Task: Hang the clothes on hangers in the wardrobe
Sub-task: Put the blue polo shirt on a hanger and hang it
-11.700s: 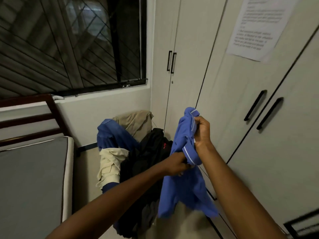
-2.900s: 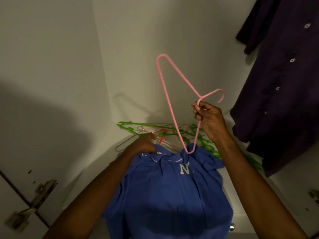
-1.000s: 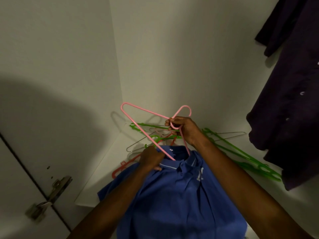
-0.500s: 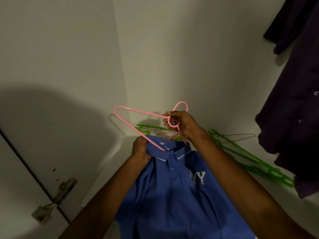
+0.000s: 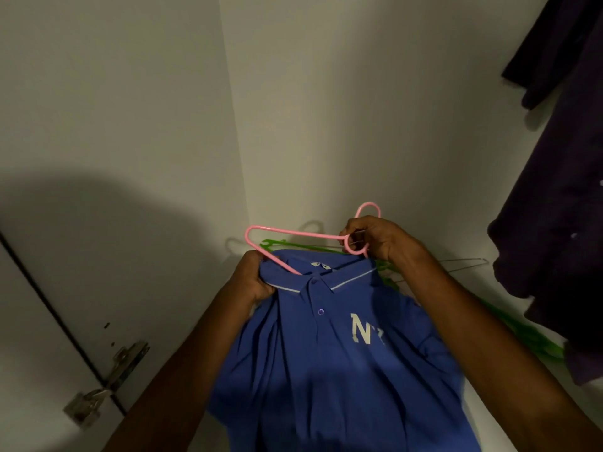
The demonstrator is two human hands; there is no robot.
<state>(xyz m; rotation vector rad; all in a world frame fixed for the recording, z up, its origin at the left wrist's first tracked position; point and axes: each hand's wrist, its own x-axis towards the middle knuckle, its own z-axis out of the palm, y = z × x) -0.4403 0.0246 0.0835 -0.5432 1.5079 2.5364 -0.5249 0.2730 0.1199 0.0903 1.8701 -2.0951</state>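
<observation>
One arm of the pink hanger [image 5: 295,235] is already inside the blue shirt [image 5: 326,353] collar, mid-frame. Right hand [image 5: 378,238] pinches the hook's neck, left hand [image 5: 254,275] grips the collar. Probably best to stretch the collar and tilt the other arm in gently.

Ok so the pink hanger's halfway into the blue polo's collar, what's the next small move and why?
Probably slide the pink hanger rightward so its exposed left end tucks under the collar. That end still sticks out past the blue polo, where the left hand pinches the collar; the right hand holds the hook's neck.
</observation>
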